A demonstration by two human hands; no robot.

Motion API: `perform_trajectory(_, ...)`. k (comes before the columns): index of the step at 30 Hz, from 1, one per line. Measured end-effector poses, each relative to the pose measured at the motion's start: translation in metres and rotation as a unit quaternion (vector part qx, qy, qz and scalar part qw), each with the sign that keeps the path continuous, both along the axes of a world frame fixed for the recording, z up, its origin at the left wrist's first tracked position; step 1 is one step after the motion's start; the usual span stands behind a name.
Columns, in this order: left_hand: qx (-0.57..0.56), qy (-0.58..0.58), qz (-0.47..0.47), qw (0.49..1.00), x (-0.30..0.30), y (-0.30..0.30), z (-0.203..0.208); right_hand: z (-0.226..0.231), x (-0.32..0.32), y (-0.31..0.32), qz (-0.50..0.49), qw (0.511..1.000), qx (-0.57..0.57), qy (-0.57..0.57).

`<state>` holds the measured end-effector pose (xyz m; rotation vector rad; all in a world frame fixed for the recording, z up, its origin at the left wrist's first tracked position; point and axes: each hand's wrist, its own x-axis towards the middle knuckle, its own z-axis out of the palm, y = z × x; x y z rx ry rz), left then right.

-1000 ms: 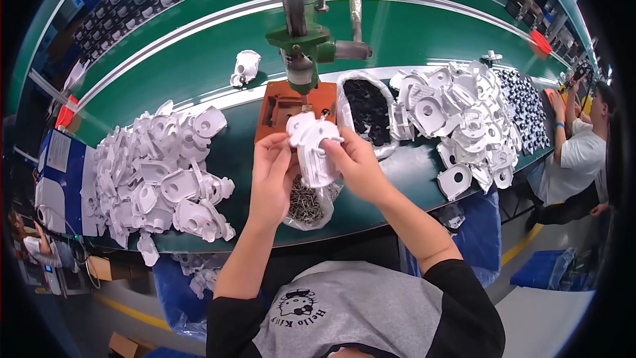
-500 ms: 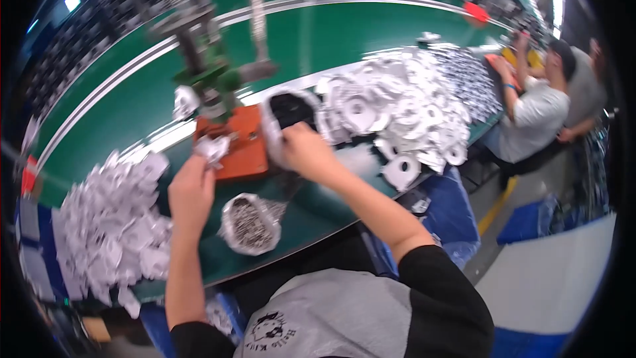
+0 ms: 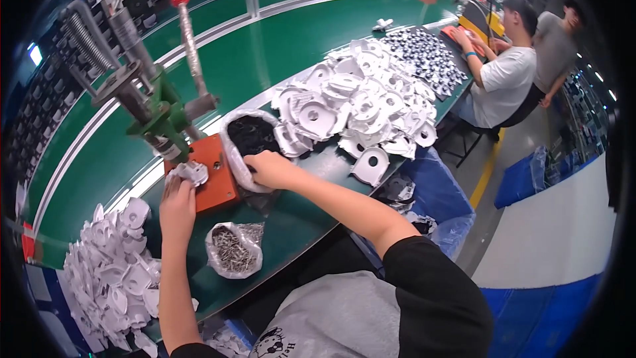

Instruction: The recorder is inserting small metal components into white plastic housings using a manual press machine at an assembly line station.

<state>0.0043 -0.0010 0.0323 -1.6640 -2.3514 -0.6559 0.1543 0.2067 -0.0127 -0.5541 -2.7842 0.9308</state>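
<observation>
My left hand [image 3: 177, 209] grips a small white plastic part [image 3: 192, 174] and holds it against the orange base block [image 3: 215, 167] of a green hand press [image 3: 159, 116]. The press head stands right above that part. My right hand [image 3: 270, 170] is at the near rim of a white plastic bag [image 3: 233, 149] filled with black pieces [image 3: 253, 134]. Its fingers are bent together, and whatever may be between them is hidden. Nearer to me stands a clear bag of small metal pins [image 3: 233, 252].
White moulded parts with round holes [image 3: 371, 96] are heaped to the right; more white parts [image 3: 116, 272] are piled at left. Behind them lie many small dark-and-white pieces [image 3: 427, 59]. A blue-lined bin [image 3: 437, 192] sits below the table edge. Co-workers [image 3: 507, 73] are at the far right.
The view has turned and steadied, so the bench appears shifted left. My right hand has drawn slightly toward the bag's near rim. My left hand keeps its white part at the orange block.
</observation>
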Motion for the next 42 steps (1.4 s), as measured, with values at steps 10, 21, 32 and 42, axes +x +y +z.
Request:
perform_trajectory(10,0.065,-0.019,-0.021,0.997,-0.009,0.006,-0.027,0.013,0.011,0.008,0.01,0.998,-0.058,0.004)
perform_trajectory(21,0.16,0.019,0.045,0.986,0.002,0.005,-0.036,0.017,0.003,-0.001,0.072,0.996,-0.04,0.035)
perform_trajectory(32,0.161,0.021,0.042,0.986,0.002,0.005,-0.04,0.025,0.003,-0.003,0.054,0.994,-0.086,0.033)
perform_trajectory(42,0.162,0.024,0.048,0.985,0.003,0.006,-0.039,0.029,-0.017,0.006,-0.036,0.955,-0.244,0.167)
